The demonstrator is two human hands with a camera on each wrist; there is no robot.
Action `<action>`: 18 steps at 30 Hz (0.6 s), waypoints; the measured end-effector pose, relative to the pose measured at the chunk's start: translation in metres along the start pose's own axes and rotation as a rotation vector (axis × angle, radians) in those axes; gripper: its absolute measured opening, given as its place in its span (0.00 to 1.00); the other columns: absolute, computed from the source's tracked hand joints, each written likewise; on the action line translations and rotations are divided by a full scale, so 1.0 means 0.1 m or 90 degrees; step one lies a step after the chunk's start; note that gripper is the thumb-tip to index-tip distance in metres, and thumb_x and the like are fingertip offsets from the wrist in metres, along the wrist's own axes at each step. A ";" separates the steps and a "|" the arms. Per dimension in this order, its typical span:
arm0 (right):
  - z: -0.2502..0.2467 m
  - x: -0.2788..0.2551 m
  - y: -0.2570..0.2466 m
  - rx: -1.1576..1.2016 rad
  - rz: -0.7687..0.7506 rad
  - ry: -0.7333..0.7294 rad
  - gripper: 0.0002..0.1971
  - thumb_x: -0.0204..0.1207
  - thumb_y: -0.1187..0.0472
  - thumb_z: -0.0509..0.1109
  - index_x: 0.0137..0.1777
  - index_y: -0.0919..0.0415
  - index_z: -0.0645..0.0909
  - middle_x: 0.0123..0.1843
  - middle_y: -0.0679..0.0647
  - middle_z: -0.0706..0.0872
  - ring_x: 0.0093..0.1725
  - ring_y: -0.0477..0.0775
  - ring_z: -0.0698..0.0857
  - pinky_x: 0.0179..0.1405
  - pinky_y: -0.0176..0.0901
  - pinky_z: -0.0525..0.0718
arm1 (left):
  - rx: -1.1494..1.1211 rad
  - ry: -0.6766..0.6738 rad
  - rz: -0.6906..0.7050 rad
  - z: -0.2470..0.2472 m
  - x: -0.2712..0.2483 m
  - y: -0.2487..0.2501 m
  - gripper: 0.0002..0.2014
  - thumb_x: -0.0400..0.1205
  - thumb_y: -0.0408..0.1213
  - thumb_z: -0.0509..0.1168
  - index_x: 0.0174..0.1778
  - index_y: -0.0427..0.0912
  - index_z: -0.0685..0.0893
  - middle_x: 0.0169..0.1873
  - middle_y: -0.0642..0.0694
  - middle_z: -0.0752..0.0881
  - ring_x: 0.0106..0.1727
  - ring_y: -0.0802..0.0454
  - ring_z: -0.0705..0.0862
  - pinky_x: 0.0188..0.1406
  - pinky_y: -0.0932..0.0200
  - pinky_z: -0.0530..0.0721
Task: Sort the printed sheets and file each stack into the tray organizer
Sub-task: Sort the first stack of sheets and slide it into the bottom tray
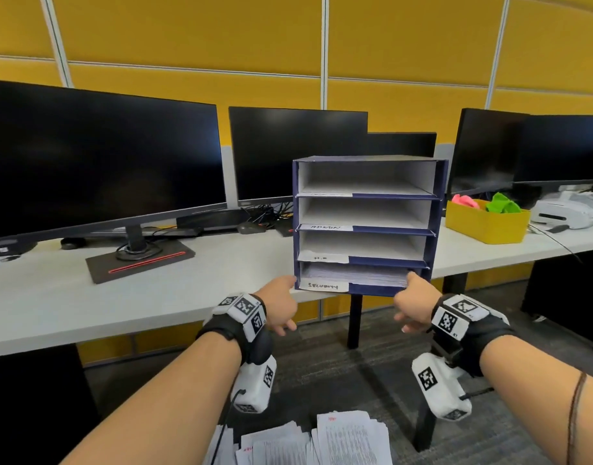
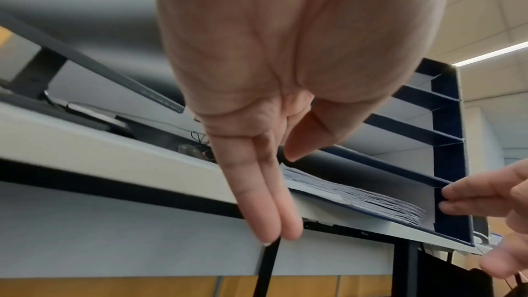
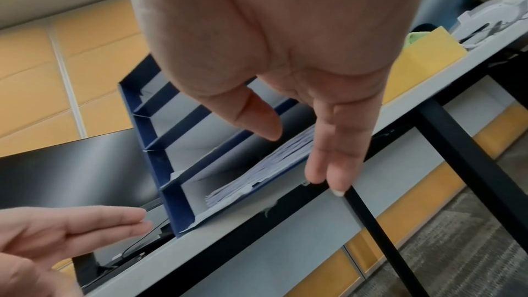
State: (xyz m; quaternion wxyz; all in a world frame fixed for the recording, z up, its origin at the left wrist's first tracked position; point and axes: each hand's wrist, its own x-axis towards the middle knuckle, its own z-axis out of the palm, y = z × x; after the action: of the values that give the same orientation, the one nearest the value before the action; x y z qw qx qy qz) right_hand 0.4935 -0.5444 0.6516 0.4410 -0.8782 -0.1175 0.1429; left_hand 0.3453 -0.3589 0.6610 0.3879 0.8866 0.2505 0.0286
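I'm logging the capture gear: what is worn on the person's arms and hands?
Both forearms are bare, no sleeves. Each wrist carries a black strap with white blocks printed with black square markers, and a white camera pod beneath. A thin cord bracelet circles the right forearm.

Desk (image 1: 221,263): white top, black legs.
On desk, L to R: monitors (image 1: 97,156) on stands, cables, mouse (image 1: 251,227), blue tray organizer (image 1: 437,213) at front edge, yellow box (image 1: 486,223), white device (image 1: 567,209).
Floor: grey carpet (image 1: 322,364).
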 end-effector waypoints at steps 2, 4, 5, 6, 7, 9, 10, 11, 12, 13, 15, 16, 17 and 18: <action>0.00 0.14 0.05 0.034 0.032 0.001 0.20 0.80 0.70 0.55 0.70 0.61 0.59 0.51 0.65 0.74 0.40 0.61 0.78 0.21 0.41 0.79 | -0.001 -0.004 -0.002 0.11 0.18 0.05 0.31 0.80 0.19 0.57 0.80 0.41 0.62 0.57 0.29 0.85 0.49 0.36 0.90 0.36 0.53 0.90; 0.00 0.25 0.06 0.043 0.035 -0.006 0.19 0.80 0.70 0.55 0.69 0.61 0.59 0.55 0.65 0.73 0.40 0.61 0.80 0.21 0.41 0.81 | -0.020 -0.033 -0.009 0.19 0.33 0.12 0.32 0.81 0.20 0.56 0.82 0.42 0.57 0.59 0.29 0.84 0.51 0.34 0.90 0.40 0.50 0.89; -0.01 0.31 0.08 0.045 0.032 -0.010 0.18 0.80 0.70 0.55 0.68 0.61 0.59 0.58 0.65 0.73 0.40 0.59 0.82 0.19 0.40 0.82 | -0.036 -0.043 -0.011 0.22 0.38 0.16 0.32 0.82 0.20 0.55 0.82 0.44 0.57 0.62 0.28 0.82 0.54 0.32 0.88 0.45 0.46 0.88; -0.02 0.36 0.08 0.052 0.028 -0.016 0.18 0.80 0.70 0.55 0.68 0.62 0.60 0.61 0.66 0.73 0.39 0.58 0.82 0.16 0.40 0.82 | -0.045 -0.026 0.001 0.24 0.45 0.18 0.31 0.82 0.21 0.54 0.80 0.46 0.60 0.61 0.29 0.81 0.55 0.31 0.88 0.48 0.44 0.87; -0.02 0.41 0.09 0.063 0.028 -0.020 0.17 0.80 0.70 0.55 0.68 0.63 0.61 0.62 0.66 0.73 0.38 0.57 0.82 0.14 0.39 0.82 | -0.028 0.019 0.018 0.25 0.52 0.20 0.27 0.81 0.22 0.55 0.76 0.44 0.66 0.57 0.31 0.82 0.53 0.31 0.88 0.50 0.43 0.88; -0.02 0.47 0.09 0.080 0.027 -0.023 0.18 0.81 0.71 0.55 0.69 0.63 0.61 0.65 0.68 0.75 0.37 0.57 0.82 0.13 0.39 0.81 | 0.029 0.111 0.030 0.27 0.64 0.22 0.20 0.78 0.25 0.58 0.66 0.36 0.71 0.51 0.32 0.85 0.47 0.33 0.89 0.47 0.42 0.90; -0.02 0.49 0.08 0.086 0.029 -0.019 0.19 0.81 0.71 0.55 0.70 0.64 0.60 0.65 0.69 0.75 0.38 0.57 0.82 0.13 0.39 0.81 | 0.047 0.130 0.024 0.29 0.68 0.23 0.18 0.78 0.26 0.59 0.65 0.35 0.71 0.50 0.32 0.86 0.45 0.34 0.89 0.44 0.42 0.90; -0.01 0.51 0.08 0.091 0.032 -0.016 0.19 0.80 0.72 0.55 0.71 0.64 0.60 0.64 0.69 0.76 0.39 0.58 0.82 0.13 0.40 0.81 | 0.054 0.133 0.016 0.31 0.71 0.24 0.20 0.78 0.27 0.59 0.67 0.34 0.69 0.49 0.33 0.86 0.45 0.34 0.90 0.43 0.43 0.91; -0.01 0.53 0.08 0.097 0.037 -0.014 0.20 0.81 0.72 0.54 0.72 0.65 0.60 0.63 0.70 0.76 0.40 0.59 0.83 0.13 0.41 0.81 | 0.047 0.128 0.007 0.34 0.73 0.25 0.21 0.79 0.27 0.59 0.70 0.33 0.67 0.49 0.34 0.86 0.45 0.34 0.90 0.43 0.43 0.91; -0.01 0.55 0.09 0.103 0.042 -0.012 0.21 0.81 0.72 0.54 0.73 0.65 0.60 0.62 0.69 0.76 0.41 0.59 0.83 0.13 0.41 0.81 | 0.035 0.120 -0.002 0.36 0.74 0.26 0.23 0.80 0.26 0.58 0.72 0.33 0.64 0.48 0.34 0.85 0.45 0.34 0.90 0.43 0.44 0.91; -0.03 0.56 0.10 0.098 0.041 -0.009 0.22 0.80 0.72 0.55 0.74 0.65 0.60 0.62 0.67 0.76 0.44 0.60 0.85 0.16 0.43 0.83 | 0.009 0.104 -0.018 0.38 0.80 0.28 0.24 0.81 0.25 0.58 0.74 0.33 0.63 0.48 0.33 0.84 0.45 0.34 0.90 0.43 0.43 0.91; -0.04 0.56 0.11 0.095 0.041 -0.008 0.22 0.80 0.72 0.55 0.73 0.64 0.60 0.62 0.66 0.75 0.46 0.60 0.85 0.17 0.44 0.84 | -0.002 0.101 -0.025 0.38 0.84 0.29 0.24 0.80 0.25 0.58 0.73 0.32 0.64 0.49 0.33 0.84 0.46 0.33 0.90 0.43 0.41 0.91; -0.06 0.57 0.12 0.095 0.043 -0.008 0.21 0.80 0.73 0.55 0.73 0.64 0.61 0.61 0.65 0.75 0.47 0.61 0.85 0.19 0.46 0.85 | -0.014 0.099 -0.032 0.37 0.87 0.30 0.23 0.81 0.25 0.58 0.72 0.30 0.65 0.47 0.33 0.84 0.45 0.33 0.90 0.43 0.40 0.91; -0.07 0.58 0.13 0.101 0.046 -0.008 0.22 0.80 0.73 0.55 0.74 0.63 0.62 0.60 0.64 0.75 0.48 0.61 0.85 0.19 0.47 0.85 | -0.027 0.093 -0.038 0.37 0.90 0.31 0.21 0.81 0.25 0.57 0.71 0.29 0.67 0.42 0.34 0.84 0.43 0.34 0.90 0.43 0.40 0.91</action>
State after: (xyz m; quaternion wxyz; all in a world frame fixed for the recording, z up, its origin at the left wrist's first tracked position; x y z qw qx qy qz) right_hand 0.5512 -0.5383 0.6364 0.5029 -0.8433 -0.0772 0.1731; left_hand 0.4463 -0.3594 0.6442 0.3876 0.8660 0.3039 0.0867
